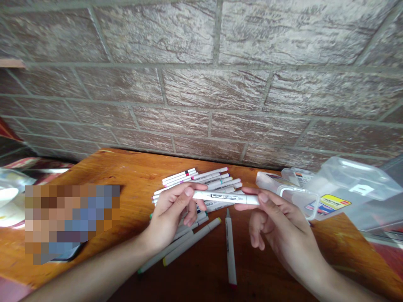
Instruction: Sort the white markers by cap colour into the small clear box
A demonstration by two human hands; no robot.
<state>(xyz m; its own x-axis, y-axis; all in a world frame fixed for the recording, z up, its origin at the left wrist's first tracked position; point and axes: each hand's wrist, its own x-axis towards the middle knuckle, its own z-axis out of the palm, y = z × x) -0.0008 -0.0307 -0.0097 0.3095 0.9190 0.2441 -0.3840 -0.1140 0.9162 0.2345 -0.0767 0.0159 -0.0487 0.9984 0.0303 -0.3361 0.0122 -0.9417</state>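
A white marker pen [225, 196] with dark printing is held level between my two hands, above the table. My left hand [174, 209] pinches its left end between thumb and fingers. At the other end, my right hand [280, 222] pinches it the same way, its lower fingers curled in the air. Behind and below lies a loose spread of several white markers [217, 176] with coloured ends. Nearer to me rests a yellow-ended marker [192, 242], partly beside my left wrist. One pink-ended marker [231, 251] points away from me, between my hands.
On the right stand a clear plastic case [341, 184] with a yellow and blue label and a smaller open clear container [283, 188]. A pixelated flat object [67, 251] lies at left on the wooden table [107, 167]. The brick-patterned wall [189, 84] rises behind.
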